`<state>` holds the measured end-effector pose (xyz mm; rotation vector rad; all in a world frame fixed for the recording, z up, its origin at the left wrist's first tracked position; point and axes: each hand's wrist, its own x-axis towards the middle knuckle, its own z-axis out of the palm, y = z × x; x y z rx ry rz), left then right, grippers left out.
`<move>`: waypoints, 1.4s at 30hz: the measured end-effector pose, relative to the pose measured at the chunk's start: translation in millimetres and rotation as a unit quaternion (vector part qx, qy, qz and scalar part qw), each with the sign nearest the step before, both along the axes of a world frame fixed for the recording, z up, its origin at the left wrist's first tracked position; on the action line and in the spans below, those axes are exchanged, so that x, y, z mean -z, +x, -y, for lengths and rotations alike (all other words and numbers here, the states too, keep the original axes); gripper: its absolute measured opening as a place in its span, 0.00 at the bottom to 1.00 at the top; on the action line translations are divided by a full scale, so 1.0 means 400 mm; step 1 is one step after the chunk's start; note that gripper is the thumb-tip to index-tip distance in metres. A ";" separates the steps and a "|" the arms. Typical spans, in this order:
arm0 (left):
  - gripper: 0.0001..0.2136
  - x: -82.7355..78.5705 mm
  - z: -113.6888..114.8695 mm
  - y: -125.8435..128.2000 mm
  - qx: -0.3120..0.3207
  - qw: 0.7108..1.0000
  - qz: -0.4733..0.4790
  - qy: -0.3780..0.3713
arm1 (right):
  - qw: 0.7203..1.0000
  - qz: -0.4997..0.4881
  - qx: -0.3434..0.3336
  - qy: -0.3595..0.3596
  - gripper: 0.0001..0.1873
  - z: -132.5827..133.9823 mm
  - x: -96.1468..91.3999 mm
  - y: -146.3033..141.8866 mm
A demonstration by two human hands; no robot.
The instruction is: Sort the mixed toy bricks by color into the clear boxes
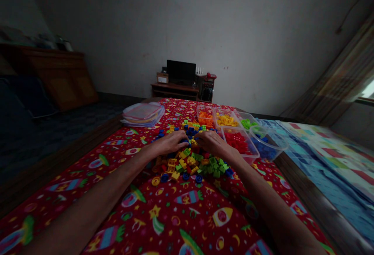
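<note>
A loose pile of toy building bricks (189, 161) in yellow, green, blue, orange and red lies on a red patterned cloth (163, 216). At the pile's far left part is my left hand (174, 141), fingers curled down among blue bricks and thumb bent inward. Across a small gap, my right hand (212, 141) reaches in from the right, with its curled fingertips at yellow and blue bricks. What either hand pinches is too small and covered to tell. Toy wheels (164, 177) lie at the pile's near edge.
Right of the pile stand clear plastic tubs of sorted bricks: orange (206, 118), yellow (226, 120), green (247, 123), red (236, 142) and blue (266, 146). Stacked plastic lids (143, 114) sit at the far left. A bed (327, 157) adjoins on the right.
</note>
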<state>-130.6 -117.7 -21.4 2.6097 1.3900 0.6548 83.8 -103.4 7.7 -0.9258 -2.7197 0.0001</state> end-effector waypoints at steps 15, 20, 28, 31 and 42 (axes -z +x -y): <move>0.20 -0.022 -0.011 0.019 -0.060 0.978 0.179 -0.091 | 0.996 -0.031 0.081 0.032 0.12 -0.004 -0.044 0.032; 0.14 -0.025 -0.013 0.011 -0.088 0.990 0.101 -0.044 | 0.962 -0.067 0.247 0.095 0.14 -0.085 -0.101 0.195; 0.17 -0.008 -0.018 0.013 -0.074 0.996 0.055 -0.019 | 0.904 -0.014 0.426 0.029 0.19 -0.110 -0.126 0.444; 0.20 -0.012 -0.017 0.011 -0.071 0.996 0.059 0.011 | 0.910 -0.039 0.409 0.057 0.19 -0.114 -0.126 0.441; 0.37 0.001 0.092 -0.119 -0.125 0.992 0.010 0.018 | 0.948 -0.105 0.279 0.114 0.16 -0.053 -0.164 0.259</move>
